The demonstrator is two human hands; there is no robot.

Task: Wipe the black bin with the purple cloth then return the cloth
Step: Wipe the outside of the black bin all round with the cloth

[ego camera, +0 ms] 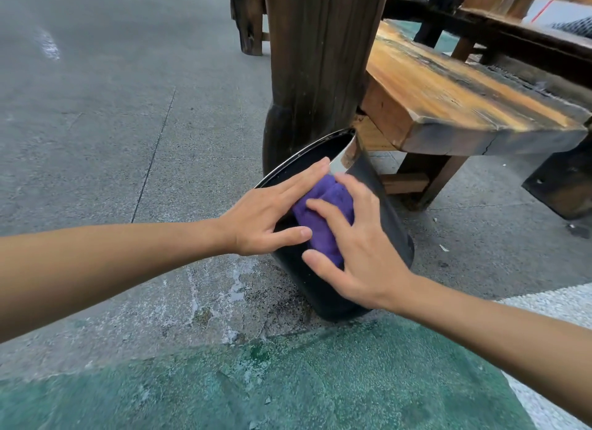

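A black bin [387,224] stands on the pavement, tilted toward the wooden post, its open mouth facing up and left. A bunched purple cloth [323,215] lies against the bin's near side. My right hand [358,250] presses down on the cloth, fingers spread over it and thumb below it. My left hand [272,215] rests flat on the bin's rim and side just left of the cloth, fingers stretched out, thumb touching the cloth's edge. The bin's far wall and the lower part of the cloth are hidden by my hands.
A thick dark wooden post [320,61] rises right behind the bin. A worn wooden bench [448,99] juts out at the right, above the bin's rim. Grey concrete paving [112,125] spreads left; green painted ground [288,381] lies at the front.
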